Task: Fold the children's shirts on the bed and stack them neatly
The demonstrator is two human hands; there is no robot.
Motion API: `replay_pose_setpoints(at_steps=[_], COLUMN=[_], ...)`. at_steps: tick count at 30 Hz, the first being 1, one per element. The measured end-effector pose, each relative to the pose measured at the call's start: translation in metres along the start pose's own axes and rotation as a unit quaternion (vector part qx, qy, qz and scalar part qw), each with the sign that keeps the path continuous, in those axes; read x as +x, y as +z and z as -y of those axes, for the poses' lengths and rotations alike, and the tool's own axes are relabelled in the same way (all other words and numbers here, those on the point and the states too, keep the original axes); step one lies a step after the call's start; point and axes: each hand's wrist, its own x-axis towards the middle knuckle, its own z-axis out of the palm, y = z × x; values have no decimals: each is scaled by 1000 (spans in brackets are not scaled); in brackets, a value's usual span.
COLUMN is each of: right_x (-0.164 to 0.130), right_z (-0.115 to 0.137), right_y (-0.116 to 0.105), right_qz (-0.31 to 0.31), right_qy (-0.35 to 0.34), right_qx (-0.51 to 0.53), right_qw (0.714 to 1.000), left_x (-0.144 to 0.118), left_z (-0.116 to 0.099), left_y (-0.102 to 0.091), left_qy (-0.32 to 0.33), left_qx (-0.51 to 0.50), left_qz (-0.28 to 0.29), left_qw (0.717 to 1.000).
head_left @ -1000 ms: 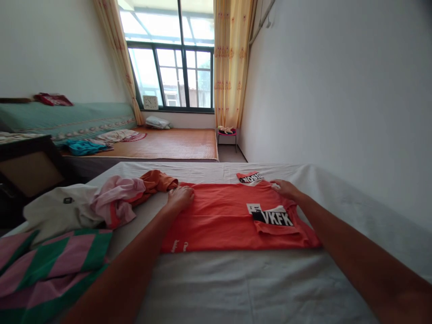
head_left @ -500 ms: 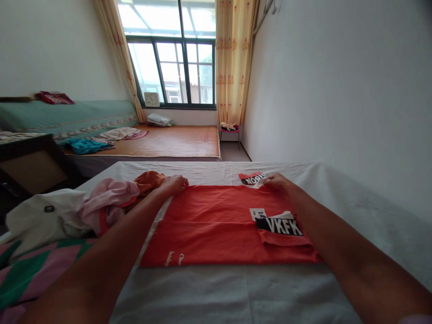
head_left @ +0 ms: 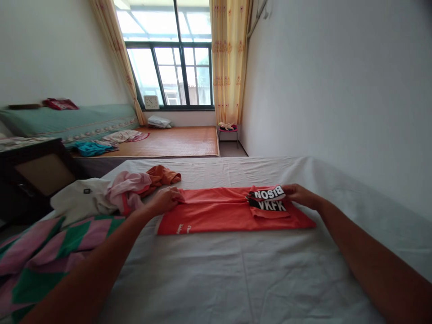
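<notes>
A red T-shirt (head_left: pixel 216 218) lies on the white bed sheet, its far side folded over toward me into a long strip. Both sleeves, with black bands reading BISON and VKFK (head_left: pixel 272 205), lie near each other at the right end. My left hand (head_left: pixel 167 200) is closed on the shirt's far left edge, fingertips pinching the cloth. At the right, my right hand (head_left: pixel 299 195) pinches the shirt beside the BISON sleeve. Small white lettering shows near the left hem.
On the left sit a pink garment (head_left: pixel 126 186), an orange-brown one (head_left: pixel 164 174), a white one (head_left: pixel 79 198) and a pink-and-green checked cloth (head_left: pixel 43 265). White sheet (head_left: pixel 209 279) spreads in front. Beyond stand a mat-covered bed (head_left: pixel 182 141) and a dark cabinet (head_left: pixel 37 173).
The shirt's far side has been brought over toward me, making the shirt narrower and bringing the BISON sleeve beside the VKFK one. My view has shifted a little.
</notes>
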Motion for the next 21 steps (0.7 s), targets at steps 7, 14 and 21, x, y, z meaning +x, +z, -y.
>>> replay_pose_setpoints(at_steps=[7,14,21], right_x=[-4,25,18], right_z=[10,8,-17], right_y=[-2,34,32], right_qz=[-69,-205,-243], right_qy=[164,-28,31], right_qx=[-89,-11,-27], right_qw=[980,978,969], left_x=[4,42,36], left_z=[-34,-104,-118], left_y=[-9,25,56], left_qy=[-47,6,17], left_qx=[27,-48,-100], left_qz=[11,-10,-48], left_qw=[998,999,994])
